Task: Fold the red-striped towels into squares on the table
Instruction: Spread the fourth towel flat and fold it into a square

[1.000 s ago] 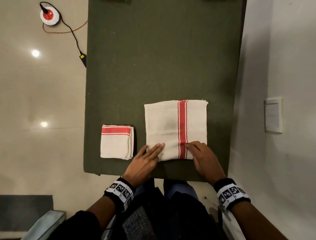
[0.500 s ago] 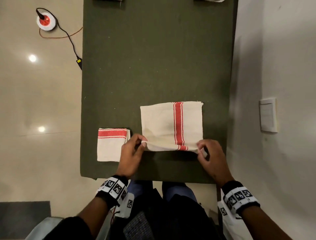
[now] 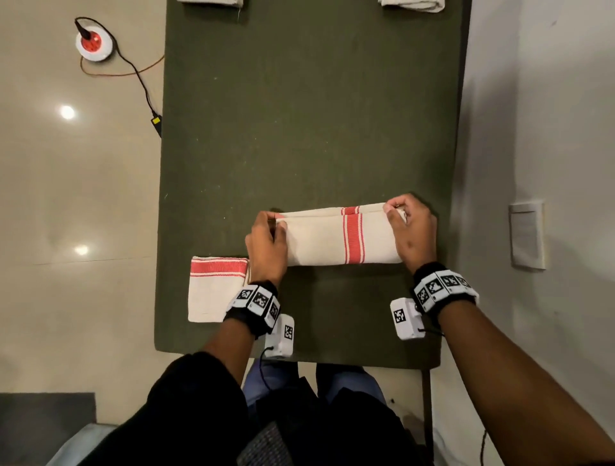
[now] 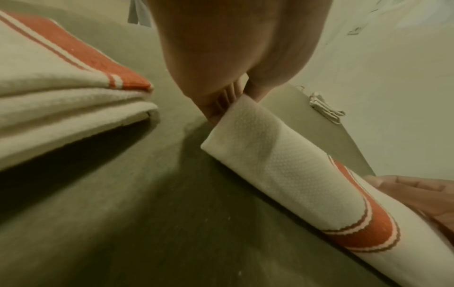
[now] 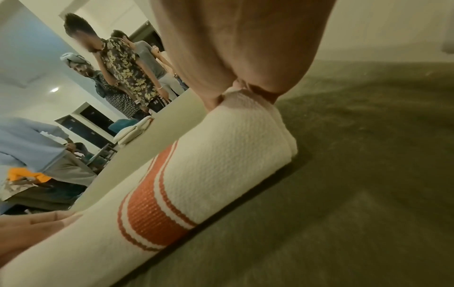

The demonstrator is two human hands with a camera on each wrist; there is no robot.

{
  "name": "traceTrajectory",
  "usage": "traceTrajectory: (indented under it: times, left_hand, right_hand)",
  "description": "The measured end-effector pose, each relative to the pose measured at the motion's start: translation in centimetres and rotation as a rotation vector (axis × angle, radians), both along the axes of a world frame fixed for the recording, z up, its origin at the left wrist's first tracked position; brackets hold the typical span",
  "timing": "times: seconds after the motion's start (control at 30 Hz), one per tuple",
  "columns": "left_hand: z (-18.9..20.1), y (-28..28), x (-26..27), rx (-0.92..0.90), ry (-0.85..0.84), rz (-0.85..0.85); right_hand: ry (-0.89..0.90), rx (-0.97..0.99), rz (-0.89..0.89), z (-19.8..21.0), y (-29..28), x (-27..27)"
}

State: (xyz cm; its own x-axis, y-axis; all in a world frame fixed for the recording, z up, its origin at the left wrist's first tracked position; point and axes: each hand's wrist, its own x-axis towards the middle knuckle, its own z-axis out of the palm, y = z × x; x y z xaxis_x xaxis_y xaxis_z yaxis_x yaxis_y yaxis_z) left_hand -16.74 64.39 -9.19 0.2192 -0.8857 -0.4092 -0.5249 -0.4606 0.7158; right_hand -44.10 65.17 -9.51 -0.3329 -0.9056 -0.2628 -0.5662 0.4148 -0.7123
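Observation:
A cream towel with a red stripe point(image 3: 336, 237) lies on the green table point(image 3: 312, 116), its near half folded over toward the far edge. My left hand point(image 3: 266, 244) pinches the folded flap's left corner, and my right hand point(image 3: 411, 229) pinches its right corner. The wrist views show the same: the left hand point(image 4: 228, 101) pinches the towel point(image 4: 282, 169), and the right hand point(image 5: 236, 91) pinches the towel point(image 5: 216, 159). A folded red-striped towel point(image 3: 214, 289) lies square at the near left, also seen close as a folded towel point(image 4: 56, 83).
More folded cloths sit at the table's far edge, one at the left point(image 3: 209, 2) and one at the right point(image 3: 412, 5). A socket point(image 3: 93, 45) with a cable lies on the floor at the left. Several people point(image 5: 123, 73) stand beyond the table.
Both hands went from pressing the towel flat to pinching its near corners, then carried that edge away from me over the towel toward its far edge.

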Motion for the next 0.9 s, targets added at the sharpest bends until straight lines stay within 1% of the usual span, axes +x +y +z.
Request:
traceTrajectory:
  times: [0.07,0.17,0.27,0.37,0.43,0.5,0.53,0.57,0.63,0.67,0.7,0.73,0.8,0.87,0.9]
  left_hand:
    - [-0.4,-0.9,-0.3,-0.018,-0.042,-0.002]
    - [-0.7,-1.1,-0.8,-0.012,-0.172,-0.057]
    - [-0.7,-0.3,-1.4,-0.033,-0.294,-0.114]
    - [-0.9,0.3,-1.8,-0.090,-0.344,-0.143]
    - [-0.8,0.1,-1.5,-0.104,-0.475,-0.179]
    - [-0.1,-0.1,-1.9,-0.101,-0.612,-0.205]
    - [0.4,0.0,-2.6,-0.124,-0.625,-0.244]
    - [0.8,0.1,-3.6,-0.160,-0.611,-0.321]
    - [0.6,0.9,-5.9,-0.210,-0.562,-0.530]
    - [0.1,1.4,-6.8,-0.199,-0.549,-0.594]
    - [-0.7,1.7,-7.3,-0.170,-0.543,-0.608]
    - [-1.5,1.8,-7.2,-0.133,-0.545,-0.595]
    - [-2.9,1.8,-5.6,-0.108,-0.598,-0.633]
    - [-3.8,1.4,-3.5,-0.106,-0.652,-0.679]
    - [-3.7,1.2,-2.5,-0.099,-0.665,-0.642]
  right_hand:
    - [-0.013,0.000,0.007,0.1,-0.1,-0.2]
    - [-0.012,-0.037,0.033,0.3,-0.3,-0.2]
    - [0.086,-0.089,0.062,-0.1,-0.7,-0.1]
    - [0.178,-0.081,0.099,-0.9,-0.7,0.4]
    - [0.204,-0.086,0.089,-0.8,-0.3,0.6]
    - [0.291,-0.113,0.093,0.0,0.4,0.7]
    - [0.361,-0.136,0.120,0.5,0.8,1.2]
    - [0.410,-0.171,0.174,0.9,1.0,2.0]
    - [0.425,-0.214,0.370,0.6,1.5,4.9]
    - [0.418,-0.188,0.476,0.1,1.8,6.5]
    - [0.423,-0.138,0.552,-0.7,2.1,7.5]
    - [0.455,-0.084,0.591,-1.5,2.2,7.7]
    - [0.538,0.000,0.587,-2.4,2.0,6.3]
    - [0.578,0.029,0.572,-2.7,1.7,4.2]
    - [0.591,0.021,0.580,-2.6,1.7,3.5]
